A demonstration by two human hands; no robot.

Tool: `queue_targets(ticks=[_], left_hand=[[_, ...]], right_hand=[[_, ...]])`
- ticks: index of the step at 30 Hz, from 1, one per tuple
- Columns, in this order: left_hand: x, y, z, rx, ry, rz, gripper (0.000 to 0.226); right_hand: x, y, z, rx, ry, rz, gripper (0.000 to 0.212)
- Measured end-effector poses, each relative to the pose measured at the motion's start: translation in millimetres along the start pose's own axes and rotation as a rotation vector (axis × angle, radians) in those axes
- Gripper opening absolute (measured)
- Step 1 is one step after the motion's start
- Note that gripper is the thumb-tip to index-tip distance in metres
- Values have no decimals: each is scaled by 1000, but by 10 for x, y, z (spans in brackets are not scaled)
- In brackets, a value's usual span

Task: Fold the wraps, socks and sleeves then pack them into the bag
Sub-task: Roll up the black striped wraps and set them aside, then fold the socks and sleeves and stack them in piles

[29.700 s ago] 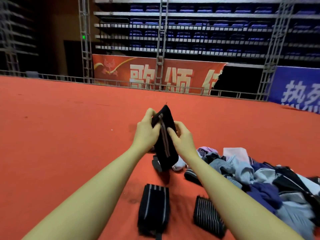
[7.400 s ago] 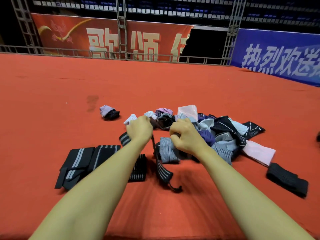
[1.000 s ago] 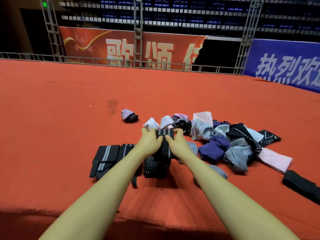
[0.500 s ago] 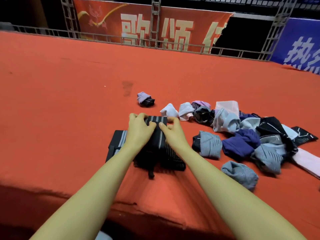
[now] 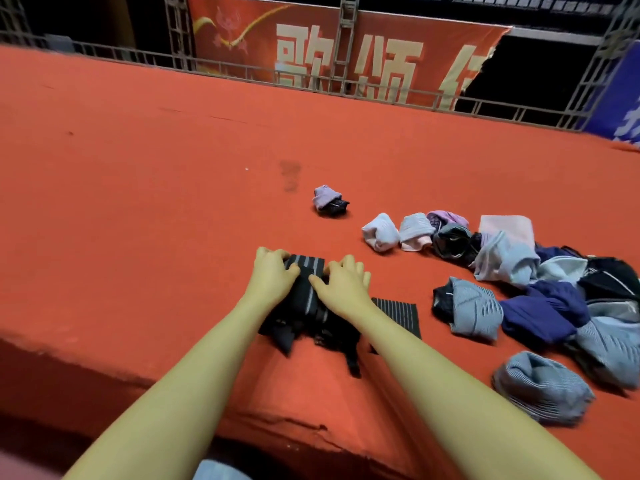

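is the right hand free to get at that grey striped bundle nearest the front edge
Probably yes. The grey striped bundle lies alone on the red carpet with nothing over it. The right hand only rests on the black striped wrap, so it should lift off easily.

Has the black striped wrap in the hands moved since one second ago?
Yes. The black striped wrap went down and left, from held up beside the sock pile onto the folded black wraps, both hands pressing it.
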State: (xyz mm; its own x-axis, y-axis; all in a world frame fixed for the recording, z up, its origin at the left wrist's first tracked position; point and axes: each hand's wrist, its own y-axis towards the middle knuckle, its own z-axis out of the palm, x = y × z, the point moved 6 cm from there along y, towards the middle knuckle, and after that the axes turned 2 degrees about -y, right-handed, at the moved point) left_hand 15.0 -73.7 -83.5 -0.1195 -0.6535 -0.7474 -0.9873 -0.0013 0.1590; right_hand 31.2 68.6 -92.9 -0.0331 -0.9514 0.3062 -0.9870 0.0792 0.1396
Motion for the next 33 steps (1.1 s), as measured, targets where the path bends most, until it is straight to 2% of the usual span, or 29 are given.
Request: queue_targets(ticks=[3,5,9,11,14,16,20,23,27,33], left_hand=[[195,-10,147,24,91,-44,41],[228,-27,224,42,218,-19,43],[288,-14,348,226,317,23,44],[285,0,357,263,395,27,45],[198,9,341,251,433,26,44],[121,14,282,182,405,34,42],[-45,-21,84,3,322,58,40],[-206,-114,7,-52,304,116,40],[-525,-282,18,-55,219,190,38],[-1211,-616,377,50,67,281,31]], right_hand=[[53,-38,33,-71,-6,-101,52],[98,-55,85,-62,-82,-191,47],[10,-75,273,95,-201,-167,45],[2,-73,309,149,-226,-156,47],[12,-44,291,230,-192,-144,48],[14,-23,230,237,-145,-137,47],[20,-19,-3,99,-18,-118,42],[-9,-65,-230,-53,133,-77,34],[-147,-228,-473,-133,223,-64,26],[-829,-645,-923,-254,417,42,21]])
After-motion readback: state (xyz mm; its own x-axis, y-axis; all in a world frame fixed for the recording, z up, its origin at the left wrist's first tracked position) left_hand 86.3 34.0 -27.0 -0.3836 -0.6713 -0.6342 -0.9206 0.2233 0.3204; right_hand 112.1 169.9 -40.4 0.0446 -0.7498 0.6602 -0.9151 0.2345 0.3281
